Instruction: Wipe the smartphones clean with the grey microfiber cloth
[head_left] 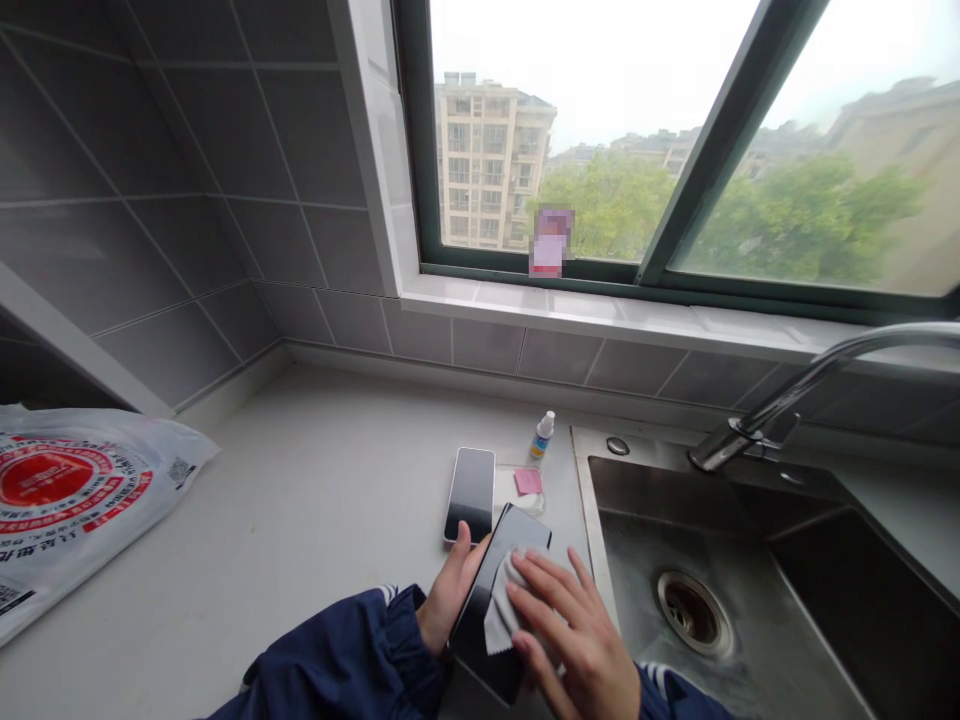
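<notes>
A black smartphone (pixel 480 610) lies tilted in my left hand (pixel 451 585), with the thumb along its left edge and the other fingers hidden beneath it. My right hand (pixel 574 625) presses a light grey cloth (pixel 499 618) with a zigzag edge flat against the screen. Just beyond the held phone, a second smartphone (pixel 471 492) with a pale frame rests face up on the counter. To its right are a pink square (pixel 527 482) on a clear wrapper (pixel 534 503) and a small white-capped spray bottle (pixel 541 437) standing upright.
The white counter (pixel 322 480) stretches left to a white plastic bag (pixel 97 500) with red print. On the right, a steel sink (pixel 630 540) sits beneath a chrome tap (pixel 750 430). A window with a dark frame (pixel 652 265) is behind.
</notes>
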